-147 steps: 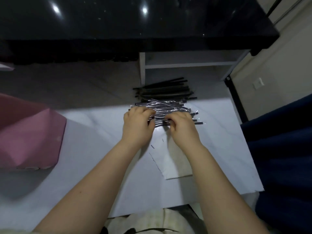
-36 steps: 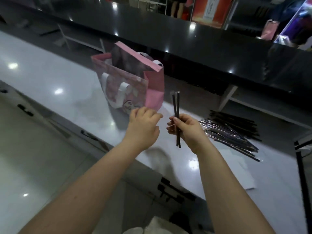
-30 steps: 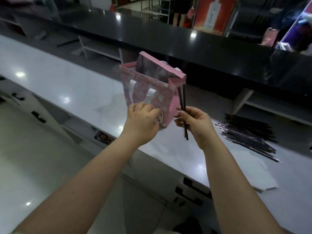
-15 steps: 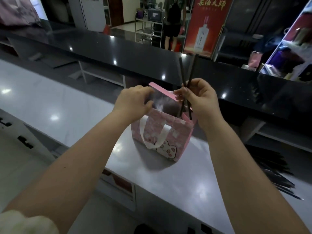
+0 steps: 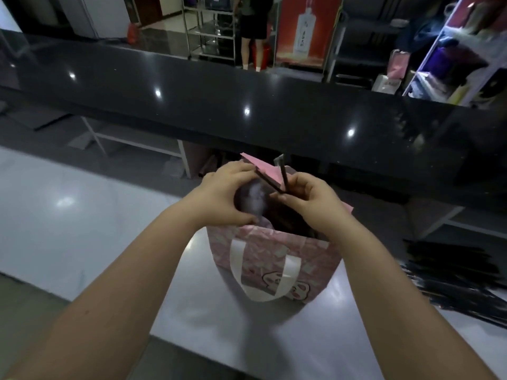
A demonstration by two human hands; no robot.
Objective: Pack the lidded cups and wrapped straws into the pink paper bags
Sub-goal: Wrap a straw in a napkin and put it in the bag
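Straw-loading step. Your right hand point(image 5: 310, 198) pinches wrapped straws point(image 5: 283, 174) upright over pink bag point(image 5: 274, 259) mouth. Left hand point(image 5: 227, 198) fingers curl on rim, spreading it. Bag stands mid-counter point(image 5: 82, 215). Next: lower straws inside, let go.

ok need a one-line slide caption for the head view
Left hand grips the top edge of a pink paper bag on the white counter; right hand holds dark wrapped straws at its mouth.

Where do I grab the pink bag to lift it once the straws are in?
Probably by the white ribbon handle: it hangs as a loose loop down the near face of the pink bag. Come from the near side and hook fingers under the loop's bottom.
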